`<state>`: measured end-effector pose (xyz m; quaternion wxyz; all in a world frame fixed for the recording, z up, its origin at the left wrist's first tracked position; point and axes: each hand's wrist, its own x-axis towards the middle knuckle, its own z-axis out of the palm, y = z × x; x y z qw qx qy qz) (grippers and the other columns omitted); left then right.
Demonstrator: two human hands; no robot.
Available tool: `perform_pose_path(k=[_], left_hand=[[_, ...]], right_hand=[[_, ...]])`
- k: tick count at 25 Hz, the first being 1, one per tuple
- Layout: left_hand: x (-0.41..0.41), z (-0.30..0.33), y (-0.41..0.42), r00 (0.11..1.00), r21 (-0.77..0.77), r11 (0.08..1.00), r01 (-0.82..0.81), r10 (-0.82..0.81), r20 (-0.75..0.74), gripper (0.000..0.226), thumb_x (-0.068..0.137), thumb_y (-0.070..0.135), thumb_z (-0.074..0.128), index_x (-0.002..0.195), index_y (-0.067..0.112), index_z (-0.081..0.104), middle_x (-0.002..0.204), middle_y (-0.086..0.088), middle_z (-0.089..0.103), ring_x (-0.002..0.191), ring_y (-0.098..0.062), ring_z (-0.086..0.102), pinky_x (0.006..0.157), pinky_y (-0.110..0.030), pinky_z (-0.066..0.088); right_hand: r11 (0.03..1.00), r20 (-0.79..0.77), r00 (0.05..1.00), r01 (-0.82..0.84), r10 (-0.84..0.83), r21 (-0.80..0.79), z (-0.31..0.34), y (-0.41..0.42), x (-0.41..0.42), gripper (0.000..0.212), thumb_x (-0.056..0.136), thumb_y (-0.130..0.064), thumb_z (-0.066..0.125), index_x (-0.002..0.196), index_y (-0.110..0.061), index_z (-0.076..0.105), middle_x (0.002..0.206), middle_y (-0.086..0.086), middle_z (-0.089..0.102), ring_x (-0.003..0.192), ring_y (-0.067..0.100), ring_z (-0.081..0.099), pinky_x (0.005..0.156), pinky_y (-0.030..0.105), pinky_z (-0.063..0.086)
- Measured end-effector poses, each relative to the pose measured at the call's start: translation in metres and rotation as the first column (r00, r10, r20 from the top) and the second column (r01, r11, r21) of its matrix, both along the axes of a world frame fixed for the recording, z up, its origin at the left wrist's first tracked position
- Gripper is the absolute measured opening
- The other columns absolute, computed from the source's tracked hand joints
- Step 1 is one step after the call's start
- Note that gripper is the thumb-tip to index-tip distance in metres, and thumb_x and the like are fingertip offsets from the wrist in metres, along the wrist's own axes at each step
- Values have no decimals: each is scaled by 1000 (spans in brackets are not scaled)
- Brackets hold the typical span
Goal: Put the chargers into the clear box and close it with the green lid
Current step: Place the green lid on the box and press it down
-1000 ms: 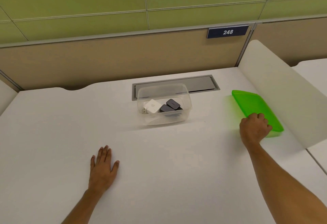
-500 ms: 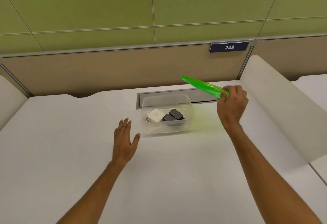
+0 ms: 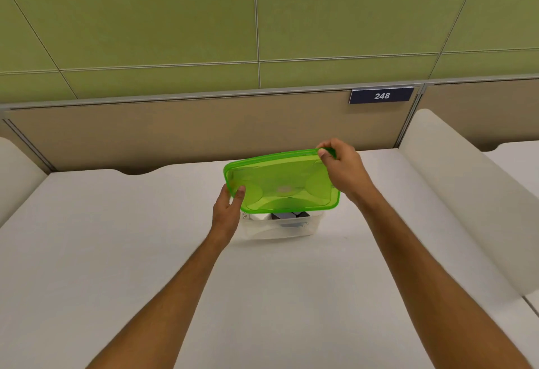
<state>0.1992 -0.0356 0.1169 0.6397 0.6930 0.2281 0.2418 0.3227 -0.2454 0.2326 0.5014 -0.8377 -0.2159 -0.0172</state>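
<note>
While the left hand pinches the near-left corner of the green lid, the right hand grips its far-right corner, so the lid's held tilted just over the clear box. Chargers peek out inside the box on the white desk.

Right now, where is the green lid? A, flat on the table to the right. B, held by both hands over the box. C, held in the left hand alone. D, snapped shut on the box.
B: the left hand and right hand grip opposite corners of the green lid, tilted above the box.
</note>
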Motion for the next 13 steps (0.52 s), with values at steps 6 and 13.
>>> perform_pose_path(k=[6, 13], left_hand=[[10, -13, 9, 970, -87, 967, -240, 243, 30, 20, 92, 37, 56, 84, 19, 57, 78, 0, 56, 74, -16, 48, 69, -34, 41], [35, -13, 23, 928, 81, 948, -308, 318, -193, 44, 83, 43, 67, 117, 16, 59, 104, -8, 70, 96, -25, 61, 81, -33, 47]], right_hand=[[952, -218, 975, 29, 41, 306, -19, 17, 22, 26, 82, -14, 71, 107, -14, 63, 96, 7, 64, 88, 19, 60, 85, 39, 53], [988, -53, 988, 142, -145, -58, -83, 34, 41, 49, 92, -24, 57, 140, -20, 45, 105, 15, 68, 91, 32, 62, 87, 41, 50]])
